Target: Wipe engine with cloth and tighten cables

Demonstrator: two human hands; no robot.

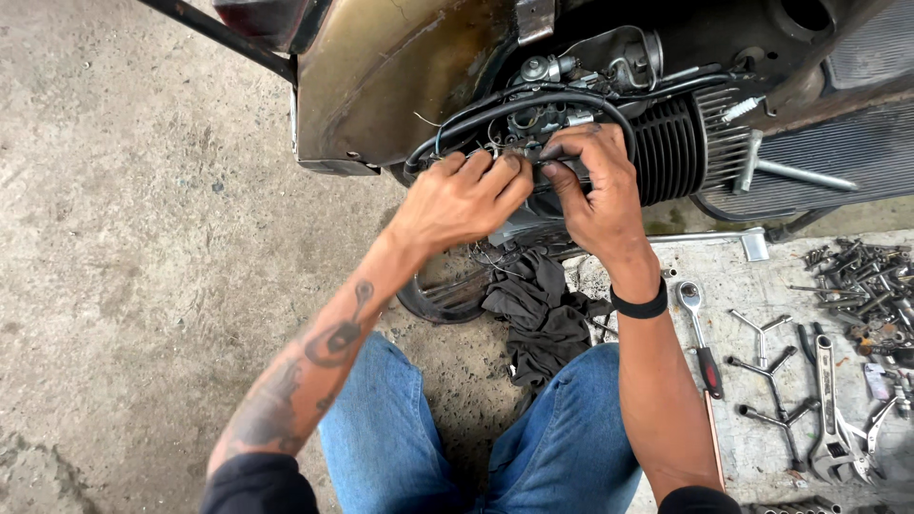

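1. We pinch a small metal fitting (522, 152) among black rubber cables (533, 103), beside the dark finned engine cylinder (671, 148).
2. Left hand (462, 195) and right hand (595, 186) fingers close tight on it.
3. Black crumpled rag (543, 314) lies below; steel wrenches (828, 400) right.

Black finned engine (671, 148), bronze-brown body panel (400, 76), blue jeans (562, 447), black rag (543, 319), red-handled ratchet (703, 343).
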